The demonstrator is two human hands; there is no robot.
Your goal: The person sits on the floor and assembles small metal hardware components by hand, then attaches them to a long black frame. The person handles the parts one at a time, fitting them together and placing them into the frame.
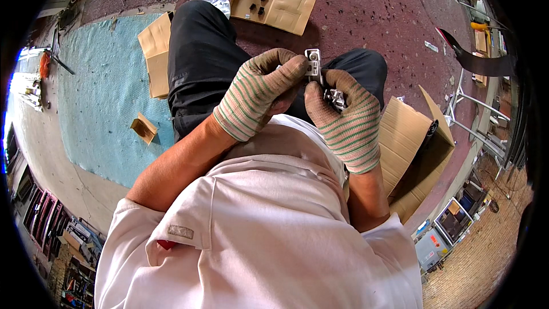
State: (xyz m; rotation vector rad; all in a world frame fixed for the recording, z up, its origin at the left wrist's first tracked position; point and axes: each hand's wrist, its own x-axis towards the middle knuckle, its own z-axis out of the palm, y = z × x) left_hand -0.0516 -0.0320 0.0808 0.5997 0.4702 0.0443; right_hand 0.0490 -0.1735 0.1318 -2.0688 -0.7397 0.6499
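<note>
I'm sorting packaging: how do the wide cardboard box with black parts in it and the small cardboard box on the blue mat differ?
The wide cardboard box looks much larger than the small cardboard box. The wide cardboard box lies on dark red floor, the small cardboard box on the blue mat. Both are brown and open.

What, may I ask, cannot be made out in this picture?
All in the head view:
Silver metal part: full outline, partly covered by gloved fingers.
Metal pieces: number and shape, partly covered by the right hand.
Large cardboard box: most contents, hidden by its panels.
Black pieces: too small.
</note>
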